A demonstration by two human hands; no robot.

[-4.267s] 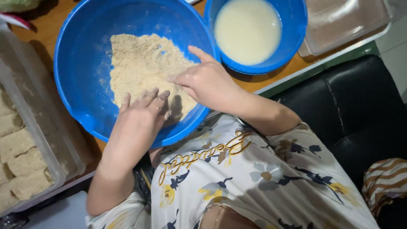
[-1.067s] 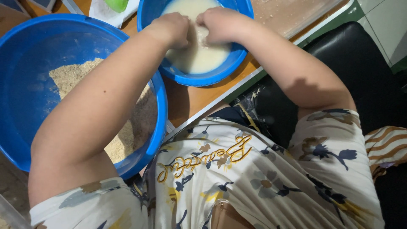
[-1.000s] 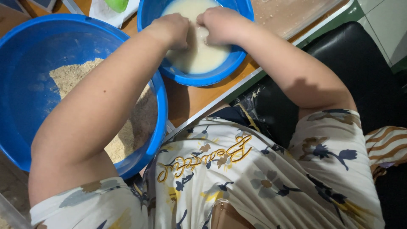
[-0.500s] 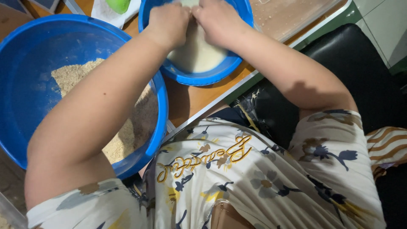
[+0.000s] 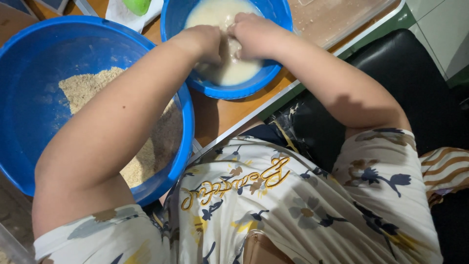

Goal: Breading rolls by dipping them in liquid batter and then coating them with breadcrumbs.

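Observation:
Both of my hands reach into a small blue bowl [image 5: 234, 92] of pale creamy batter [image 5: 210, 12] at the top centre. My left hand [image 5: 204, 41] and my right hand [image 5: 255, 33] meet over the batter with fingers curled down. A small tan batter-wet piece [image 5: 229, 48] shows between their fingertips, mostly hidden. My left forearm crosses over a large blue bowl [image 5: 29, 122] holding a layer of tan breadcrumbs [image 5: 88, 88].
The bowls stand on a wooden table [image 5: 220, 117] with a pale edge strip. A clear plastic tray [image 5: 337, 19] lies at the top right, a green object [image 5: 137, 6] on white paper at the top. A black seat [image 5: 405, 73] is below right.
My hands left the breadcrumb bowl and went into the batter bowl. Over the last second they stayed there, shifting slightly and closing together over the batter.

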